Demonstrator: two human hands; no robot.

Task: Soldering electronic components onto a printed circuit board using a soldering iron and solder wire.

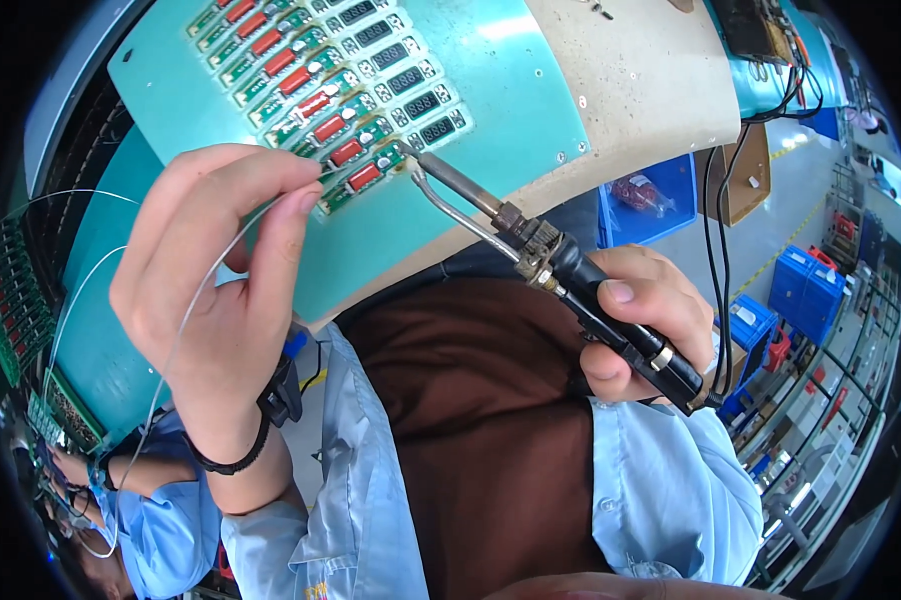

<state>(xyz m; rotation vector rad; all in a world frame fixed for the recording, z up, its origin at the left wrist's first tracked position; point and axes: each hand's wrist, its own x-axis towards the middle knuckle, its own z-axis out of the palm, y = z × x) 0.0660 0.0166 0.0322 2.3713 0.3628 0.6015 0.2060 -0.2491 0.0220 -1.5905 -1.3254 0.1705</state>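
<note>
The left hand (221, 270) pinched thin silver solder wire (186, 320); the right hand (641, 320) gripped a black-handled soldering iron (531, 245) at the far green circuit boards (341, 90). A slipped tip would likely bridge neighbouring joints.

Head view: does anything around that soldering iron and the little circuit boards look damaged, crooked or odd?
Nothing stands out. The small circuit boards sit in even rows on the teal bench; the right hand holds the soldering iron, the left hand pinches solder wire.
</note>
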